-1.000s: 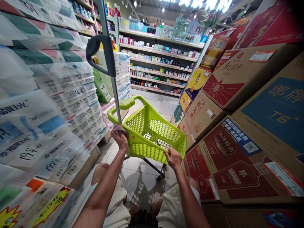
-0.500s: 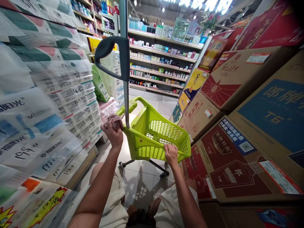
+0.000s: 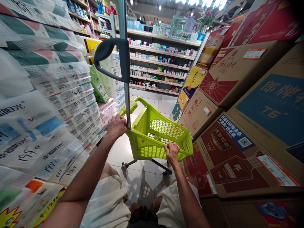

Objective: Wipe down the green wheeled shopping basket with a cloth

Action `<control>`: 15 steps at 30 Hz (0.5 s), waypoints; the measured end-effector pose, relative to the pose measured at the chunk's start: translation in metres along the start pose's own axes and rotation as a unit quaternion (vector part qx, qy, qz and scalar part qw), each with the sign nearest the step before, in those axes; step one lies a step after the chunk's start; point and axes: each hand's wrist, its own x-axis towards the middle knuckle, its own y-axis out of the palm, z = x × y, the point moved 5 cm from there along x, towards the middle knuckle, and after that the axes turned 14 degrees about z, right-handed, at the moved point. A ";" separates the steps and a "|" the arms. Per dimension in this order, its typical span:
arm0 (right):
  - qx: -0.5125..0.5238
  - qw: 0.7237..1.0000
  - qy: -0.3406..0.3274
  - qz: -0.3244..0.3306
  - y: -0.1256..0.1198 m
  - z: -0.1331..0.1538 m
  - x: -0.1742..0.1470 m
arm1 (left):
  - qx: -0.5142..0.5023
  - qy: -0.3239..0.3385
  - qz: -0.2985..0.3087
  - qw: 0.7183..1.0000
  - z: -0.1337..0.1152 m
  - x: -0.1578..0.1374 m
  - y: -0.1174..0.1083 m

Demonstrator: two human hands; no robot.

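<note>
A lime-green shopping cart (image 3: 152, 152) with a perforated basket stands in front of me on dark legs with casters. A grey pole rises at its left, carrying a dark grey loop grip (image 3: 110, 60). My left hand (image 3: 116, 126) is closed, knuckles up, against the cart's rear corner beside the foot of the pole. The crumpled greyish-pink cloth it held a moment ago is hidden beneath the hand. My right hand (image 3: 172, 152) is hooked over the near side rim of the basket, fingers wrapped on it. I see nothing inside the basket.
Plastic-wrapped packs of tissue paper (image 3: 78, 107) are stacked close on the left. Large printed cartons (image 3: 228, 152) form a wall on the right. Shelves of small boxed goods (image 3: 161, 60) stand across the far end. Pale floor tiles (image 3: 159, 101) run between the stacks.
My left hand has turned over and come right against the cart's corner, and the cloth has gone out of sight beneath it. My right hand keeps its hold on the rim.
</note>
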 end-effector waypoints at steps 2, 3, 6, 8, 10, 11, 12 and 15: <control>0.001 1.000 -0.010 0.005 0.002 -0.005 -0.002 | -0.005 0.014 -0.022 1.000 0.001 -0.006 0.004; 0.002 1.000 -0.016 0.009 0.003 -0.009 -0.003 | -0.016 0.011 -0.035 0.999 0.005 -0.008 0.005; 0.005 1.000 -0.019 0.019 0.003 -0.022 -0.005 | -0.074 -0.037 -0.066 0.994 0.025 -0.011 0.004; 0.005 1.000 -0.013 0.021 0.002 -0.030 -0.006 | -0.122 -0.063 -0.088 0.987 0.034 -0.014 0.006; 0.002 1.000 -0.007 0.019 0.001 -0.034 -0.006 | -0.156 -0.048 -0.104 0.981 0.029 -0.022 0.016; -0.002 1.000 -0.002 0.014 0.001 -0.034 -0.005 | -0.168 -0.028 -0.115 0.979 0.023 -0.027 0.023; -0.006 1.000 0.003 0.008 0.001 -0.033 -0.004 | -0.179 -0.008 -0.128 0.976 0.017 -0.032 0.031; -0.005 1.000 -0.002 0.003 0.002 -0.021 0.000 | -0.239 0.011 -0.175 0.955 0.014 -0.035 0.049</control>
